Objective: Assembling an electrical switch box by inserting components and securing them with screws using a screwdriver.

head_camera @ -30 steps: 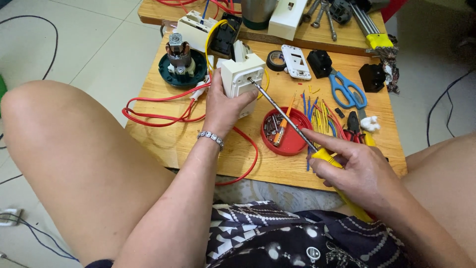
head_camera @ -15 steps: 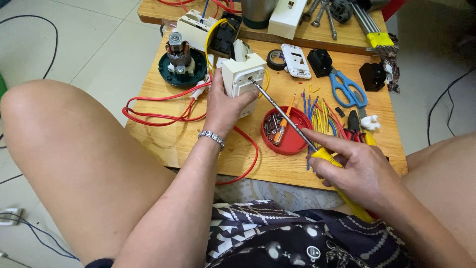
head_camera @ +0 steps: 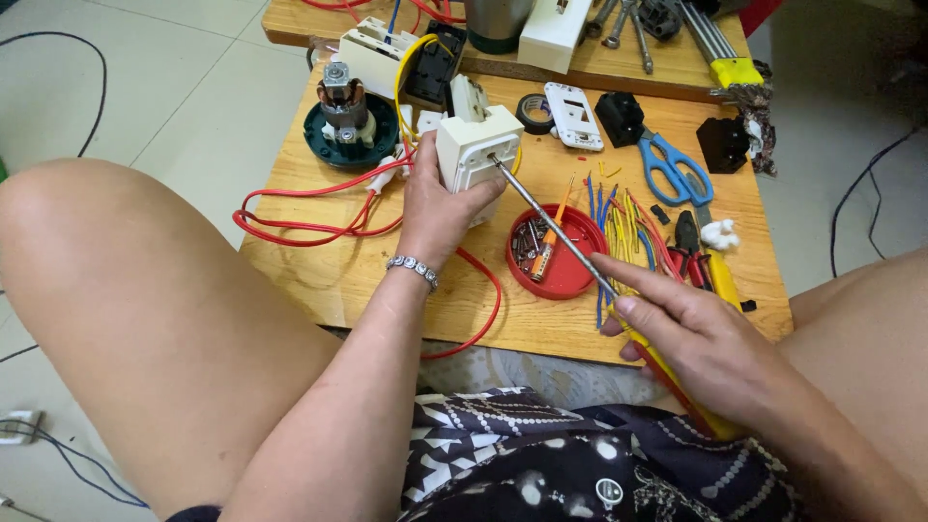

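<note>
Basically we clamp the white socket box [head_camera: 476, 155] upright off the bench [head_camera: 319, 271] with the left hand [head_camera: 440, 208], face tilted toward us so the long screwdriver [head_camera: 561, 237] reaches its screw. Right hand [head_camera: 701, 338] grips the yellow handle; red screw lid [head_camera: 556, 253] sits close.

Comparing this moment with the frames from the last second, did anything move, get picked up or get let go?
No visible change. The left hand holds the white socket box upright on the wooden table as before, and the right hand keeps the yellow-handled screwdriver with its tip at the box's face. The red lid of screws and blue scissors lie where they were.
</note>
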